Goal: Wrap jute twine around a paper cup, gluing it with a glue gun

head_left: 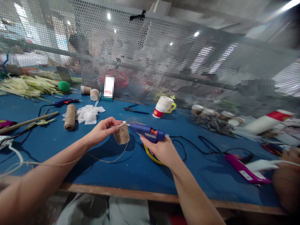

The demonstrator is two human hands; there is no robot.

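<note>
My left hand [109, 127] pinches the rim of a small paper cup [122, 135] wrapped in brown twine. From the cup a loose strand of twine [112, 161] hangs down and trails left across my forearm. In my right hand [161, 147] is a blue glue gun [147, 131], its nozzle at the cup's rim. Whether glue is coming out is too small to tell. A yellow ring [151, 155], partly hidden, lies beneath my right hand. Left of the cup stands a spool of twine [70, 117], beside a crumpled white bag [89, 114].
Pliers [136, 110] and stacked paper cups [162, 106] lie toward the back, before a perforated metal screen [140, 62]. A black cord [194, 142] runs right to a purple power strip [247, 168]. Another glue gun [67, 102] rests at left. Someone's hand [290, 159] shows at far right.
</note>
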